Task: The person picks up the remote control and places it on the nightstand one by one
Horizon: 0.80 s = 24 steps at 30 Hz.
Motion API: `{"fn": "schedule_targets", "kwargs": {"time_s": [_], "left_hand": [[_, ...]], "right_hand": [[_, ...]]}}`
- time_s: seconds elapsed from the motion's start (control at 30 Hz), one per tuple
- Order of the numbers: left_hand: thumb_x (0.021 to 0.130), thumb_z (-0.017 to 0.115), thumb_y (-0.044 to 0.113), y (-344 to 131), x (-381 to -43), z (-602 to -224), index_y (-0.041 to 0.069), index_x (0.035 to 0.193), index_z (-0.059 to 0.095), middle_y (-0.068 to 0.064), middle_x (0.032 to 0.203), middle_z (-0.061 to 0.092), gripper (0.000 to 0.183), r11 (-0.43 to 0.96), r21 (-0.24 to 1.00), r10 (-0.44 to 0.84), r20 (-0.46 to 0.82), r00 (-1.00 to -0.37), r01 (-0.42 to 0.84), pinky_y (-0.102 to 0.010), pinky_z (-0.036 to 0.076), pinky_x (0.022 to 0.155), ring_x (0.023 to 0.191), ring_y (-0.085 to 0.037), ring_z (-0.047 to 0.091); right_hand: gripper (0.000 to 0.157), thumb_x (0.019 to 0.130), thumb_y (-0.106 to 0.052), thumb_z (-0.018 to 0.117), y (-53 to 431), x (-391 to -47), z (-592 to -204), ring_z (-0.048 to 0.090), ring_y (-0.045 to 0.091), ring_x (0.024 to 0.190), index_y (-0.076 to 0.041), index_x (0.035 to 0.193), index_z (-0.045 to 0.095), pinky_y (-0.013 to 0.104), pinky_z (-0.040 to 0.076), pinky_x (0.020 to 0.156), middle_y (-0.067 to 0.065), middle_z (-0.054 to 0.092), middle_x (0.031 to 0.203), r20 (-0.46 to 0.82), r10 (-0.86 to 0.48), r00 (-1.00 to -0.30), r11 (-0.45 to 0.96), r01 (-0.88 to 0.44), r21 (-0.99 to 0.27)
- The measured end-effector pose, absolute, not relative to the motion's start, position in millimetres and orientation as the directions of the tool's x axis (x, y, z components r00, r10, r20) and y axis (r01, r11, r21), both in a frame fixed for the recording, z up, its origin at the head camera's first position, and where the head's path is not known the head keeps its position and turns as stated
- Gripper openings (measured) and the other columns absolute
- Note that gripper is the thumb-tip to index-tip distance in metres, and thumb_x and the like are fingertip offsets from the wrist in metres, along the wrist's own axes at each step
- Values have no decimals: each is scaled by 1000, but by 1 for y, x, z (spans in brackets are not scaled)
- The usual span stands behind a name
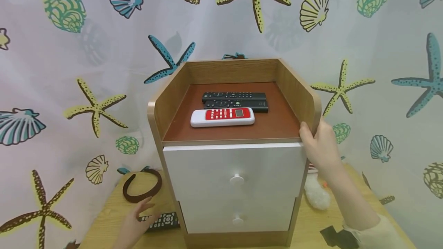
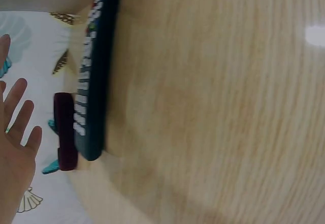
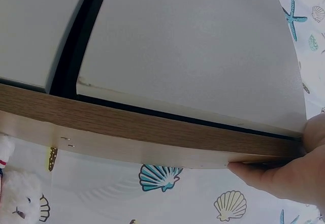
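Observation:
A small wooden cabinet (image 1: pixel 238 238) with two white drawers stands on the table. My right hand (image 1: pixel 322 145) grips the upper front of its right side panel, thumb on the inner face; the right wrist view shows the fingers (image 3: pixel 264 177) around the panel edge. Low at the left, my left hand (image 1: pixel 133 220) is held with fingers spread and nothing in it. Just beyond it lies a black remote control (image 1: pixel 165 221) with pale buttons, close by the cabinet's left side. In the left wrist view this remote (image 2: pixel 94 82) is apart from the loosely extended fingers.
On the cabinet's brown top lie two black remotes (image 1: pixel 254 96) and a white-and-red remote (image 1: pixel 221 117). A dark brown headband (image 1: pixel 132 198) rests on the table (image 1: pixel 104 226) at the left. Behind the right forearm is a white plush toy (image 1: pixel 316 195). A shell-patterned cloth (image 1: pixel 221 41) hangs around.

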<state>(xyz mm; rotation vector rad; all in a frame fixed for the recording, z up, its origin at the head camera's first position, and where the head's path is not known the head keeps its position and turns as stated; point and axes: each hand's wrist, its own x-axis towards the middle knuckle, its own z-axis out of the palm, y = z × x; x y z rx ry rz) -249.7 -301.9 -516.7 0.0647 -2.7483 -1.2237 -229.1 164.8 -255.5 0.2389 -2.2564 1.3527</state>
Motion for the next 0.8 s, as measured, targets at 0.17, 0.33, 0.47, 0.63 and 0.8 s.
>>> {"fn": "schedule_targets", "kwargs": {"time_s": [0.17, 0.33, 0.47, 0.63, 0.8], "left_hand": [[82, 71, 39, -298, -254, -535, 5, 136, 44, -22, 128, 57, 70, 758, 652, -49, 96, -994, 25, -61, 40, 93, 121, -48, 46], [78, 72, 47, -297, -257, -547, 4, 138, 42, -23, 136, 49, 80, 787, 616, -33, 9, -999, -20, -61, 38, 97, 125, -47, 43], [71, 76, 51, -298, -259, -558, 5, 137, 44, -23, 133, 50, 87, 830, 558, -33, 24, -999, -14, -59, 39, 96, 121, -46, 47], [66, 78, 53, -305, -266, -578, 3, 132, 49, -23, 125, 56, 88, 888, 458, 9, 78, -997, 44, -61, 40, 93, 114, -47, 51], [65, 77, 54, -311, -271, -592, 6, 130, 53, -22, 124, 57, 84, 930, 355, 56, 129, -990, 99, -65, 36, 94, 114, -49, 49]], "right_hand": [[42, 93, -8, 41, 165, -229, -256, 52, 44, 118, 11, 130, 41, 56, 42, 97, 31, 50, 130, 494, 101, -864, 495, -387, -778], [41, 93, -7, 41, 165, -230, -257, 53, 43, 116, 12, 129, 42, 56, 43, 96, 31, 51, 129, 503, 104, -858, 494, -395, -775], [40, 93, -8, 41, 166, -230, -257, 53, 43, 116, 12, 128, 42, 56, 43, 96, 31, 51, 129, 504, 104, -857, 490, -397, -776], [41, 93, -8, 40, 167, -230, -257, 52, 42, 117, 11, 129, 42, 56, 43, 97, 30, 50, 130, 499, 99, -861, 487, -395, -779], [39, 93, -8, 41, 167, -232, -258, 54, 41, 113, 12, 126, 44, 54, 45, 95, 30, 52, 127, 513, 100, -853, 494, -405, -769]]}}
